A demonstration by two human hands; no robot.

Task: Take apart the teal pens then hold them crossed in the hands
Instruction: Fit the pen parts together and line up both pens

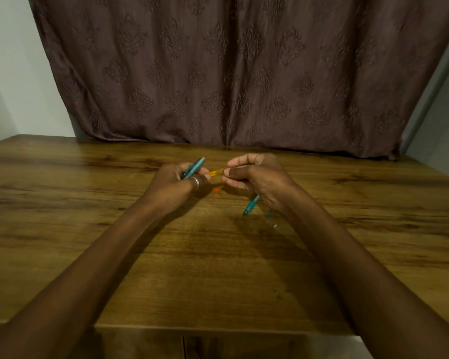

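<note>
Head view, looking forward and down. We see both forearms reaching out over a wooden table (88,203), with the two hands close together above its middle, not touching each other.

The left hand (176,185) is curled around a teal pen (195,166). The pen's far end sticks up and away past the knuckles, tilted toward the right. A silver ring (195,182) sits on one finger of this hand.

A thin orange insert (216,172) bridges the gap between the hands. Its left end meets the left hand beside the teal pen. Its right end is pinched between the thumb and fingertips of the right hand (257,177), whose other fingers are bent inward.

A second teal pen (251,205) juts out from under the near side of the right hand, pointing down and to the left. We cannot tell whether the palm grips it or merely covers it.

On the table, just near of the gap between the hands, lies a small orange piece (216,190). A tiny pale bit (274,225) lies beside the right wrist; it is too blurred for us to identify.

Behind the far edge of the table hangs a brown patterned curtain (244,73). A pale wall (11,73) shows at far left.
</note>
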